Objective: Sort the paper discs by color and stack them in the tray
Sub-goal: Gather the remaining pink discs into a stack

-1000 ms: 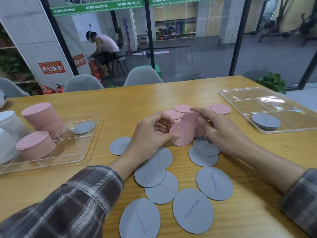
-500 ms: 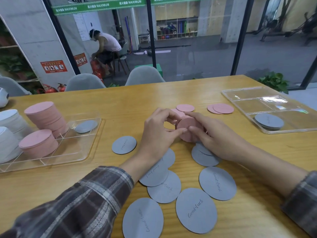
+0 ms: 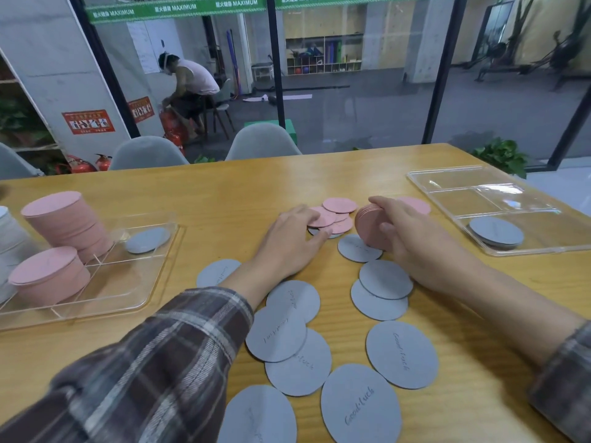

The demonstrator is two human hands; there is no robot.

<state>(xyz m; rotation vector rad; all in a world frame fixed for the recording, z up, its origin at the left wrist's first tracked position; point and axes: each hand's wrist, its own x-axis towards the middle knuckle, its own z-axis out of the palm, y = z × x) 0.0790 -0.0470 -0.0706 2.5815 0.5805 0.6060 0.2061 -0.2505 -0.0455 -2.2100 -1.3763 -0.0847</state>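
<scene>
A thin stack of matte pink round paper discs is gripped on edge by the right hand, left of the clear plastic tray. The left hand, drawn off that stack since a moment ago, is laid straight-fingered on loose pink discs. Smooth grey discs are scattered nearer.

We see pink discs, grey discs, a yellow-brown wooden table and dark plaid sleeves.

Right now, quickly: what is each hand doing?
Left hand: open, fingers on loose pink discs.
Right hand: gripping a pink stack.
</scene>
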